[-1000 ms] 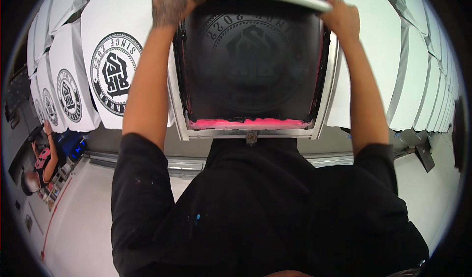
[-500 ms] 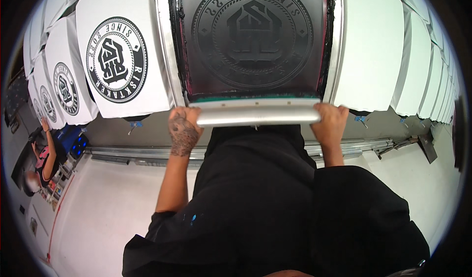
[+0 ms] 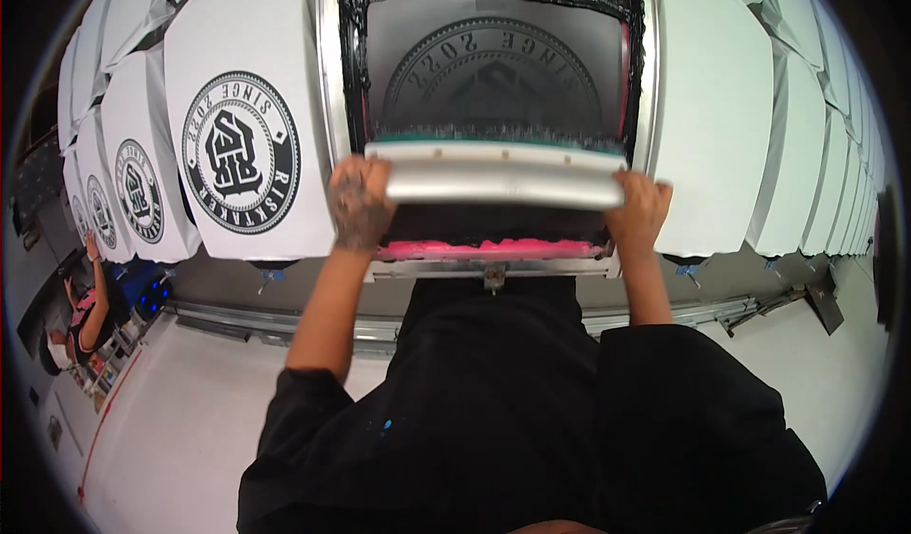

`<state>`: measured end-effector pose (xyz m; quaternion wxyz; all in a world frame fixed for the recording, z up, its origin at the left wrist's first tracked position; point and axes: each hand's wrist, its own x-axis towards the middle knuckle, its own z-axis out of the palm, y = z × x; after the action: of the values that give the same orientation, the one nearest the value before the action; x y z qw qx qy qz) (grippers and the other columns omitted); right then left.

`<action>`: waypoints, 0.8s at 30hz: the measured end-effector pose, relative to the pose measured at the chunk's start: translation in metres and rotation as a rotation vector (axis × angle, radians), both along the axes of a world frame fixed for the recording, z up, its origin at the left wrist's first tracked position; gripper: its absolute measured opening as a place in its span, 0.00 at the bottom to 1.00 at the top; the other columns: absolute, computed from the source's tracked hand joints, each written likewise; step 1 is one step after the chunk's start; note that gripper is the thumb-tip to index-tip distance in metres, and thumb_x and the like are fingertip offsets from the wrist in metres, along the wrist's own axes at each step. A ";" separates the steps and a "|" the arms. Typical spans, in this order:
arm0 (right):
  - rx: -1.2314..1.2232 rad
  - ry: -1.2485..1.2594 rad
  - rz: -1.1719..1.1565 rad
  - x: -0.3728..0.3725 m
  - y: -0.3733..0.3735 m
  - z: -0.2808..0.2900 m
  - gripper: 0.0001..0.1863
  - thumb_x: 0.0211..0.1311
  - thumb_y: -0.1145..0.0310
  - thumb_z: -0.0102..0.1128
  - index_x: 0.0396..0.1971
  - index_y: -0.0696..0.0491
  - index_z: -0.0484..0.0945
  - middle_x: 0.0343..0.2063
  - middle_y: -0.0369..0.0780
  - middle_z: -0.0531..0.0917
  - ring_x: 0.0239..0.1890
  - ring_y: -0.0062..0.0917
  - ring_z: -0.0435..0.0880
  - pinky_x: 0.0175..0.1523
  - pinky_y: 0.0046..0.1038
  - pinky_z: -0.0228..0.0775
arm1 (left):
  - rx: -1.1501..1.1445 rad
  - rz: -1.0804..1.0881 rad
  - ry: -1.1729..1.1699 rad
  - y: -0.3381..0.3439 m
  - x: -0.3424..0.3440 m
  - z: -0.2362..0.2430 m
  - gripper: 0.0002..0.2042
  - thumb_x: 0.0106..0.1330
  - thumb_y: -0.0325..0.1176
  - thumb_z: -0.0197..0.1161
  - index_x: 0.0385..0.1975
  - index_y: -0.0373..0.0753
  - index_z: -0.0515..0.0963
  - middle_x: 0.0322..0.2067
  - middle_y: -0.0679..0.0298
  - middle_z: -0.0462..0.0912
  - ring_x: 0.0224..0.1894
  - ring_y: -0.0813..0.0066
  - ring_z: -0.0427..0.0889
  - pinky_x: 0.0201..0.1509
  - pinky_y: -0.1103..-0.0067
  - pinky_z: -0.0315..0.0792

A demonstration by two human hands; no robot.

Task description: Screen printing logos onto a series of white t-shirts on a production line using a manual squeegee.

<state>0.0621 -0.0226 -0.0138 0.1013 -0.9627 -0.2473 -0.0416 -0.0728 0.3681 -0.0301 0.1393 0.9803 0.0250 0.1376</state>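
Observation:
Both my hands grip a wide squeegee [image 3: 505,185] with a silvery metal handle and a green blade edge. My left hand [image 3: 361,204] is closed around its left end, my right hand [image 3: 640,210] around its right end. The squeegee lies across a screen-printing frame [image 3: 649,69], its blade toward the far side. Black ink is smeared thickly along the edges of the mesh [image 3: 493,50], where part of a round emblem shows through; the squeegee covers the emblem's nearer part. Pink tape [image 3: 493,248] borders the near end.
To the left, a white shirt [image 3: 242,31] bears a black round print, with several printed shirts beyond it. Blank white shirts [image 3: 716,126] line the right side. A metal rail [image 3: 275,325] runs below the shirts. Another person [image 3: 87,316] stands at far left.
The squeegee has moved away from me over the screen, both hands still on it. The frame's near edge and pink tape have come into sight. The view has shifted slightly.

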 end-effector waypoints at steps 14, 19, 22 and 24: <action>-0.285 0.344 0.056 0.303 0.140 0.096 0.25 0.41 0.55 0.76 0.39 0.55 0.87 0.33 0.49 0.88 0.39 0.42 0.88 0.50 0.37 0.78 | 0.047 -0.123 0.426 0.143 0.303 0.102 0.27 0.47 0.56 0.78 0.40 0.41 0.86 0.38 0.54 0.88 0.44 0.55 0.87 0.53 0.63 0.78; -0.242 0.367 0.068 0.322 0.159 0.115 0.24 0.40 0.57 0.76 0.36 0.58 0.87 0.31 0.49 0.88 0.36 0.40 0.88 0.48 0.35 0.77 | 0.078 -0.025 0.551 0.151 0.318 0.131 0.33 0.42 0.54 0.80 0.46 0.38 0.84 0.41 0.47 0.87 0.48 0.52 0.85 0.57 0.64 0.77; -0.237 0.347 0.100 0.331 0.162 0.089 0.24 0.43 0.56 0.76 0.40 0.56 0.87 0.34 0.49 0.88 0.40 0.40 0.88 0.51 0.35 0.76 | 0.230 -0.011 0.140 0.154 0.296 0.111 0.31 0.43 0.53 0.80 0.42 0.36 0.83 0.37 0.45 0.85 0.46 0.50 0.85 0.57 0.63 0.76; -0.213 0.350 0.096 0.332 0.153 0.085 0.26 0.46 0.52 0.77 0.42 0.55 0.87 0.40 0.49 0.87 0.44 0.41 0.87 0.53 0.35 0.75 | 0.084 0.044 -0.117 0.146 0.271 0.110 0.27 0.49 0.53 0.78 0.40 0.37 0.83 0.36 0.52 0.85 0.45 0.52 0.85 0.55 0.64 0.77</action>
<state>0.3938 0.1303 0.0709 0.0425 -0.9476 -0.2745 0.1576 0.1983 0.5139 0.0802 0.0961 0.9749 0.0325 0.1984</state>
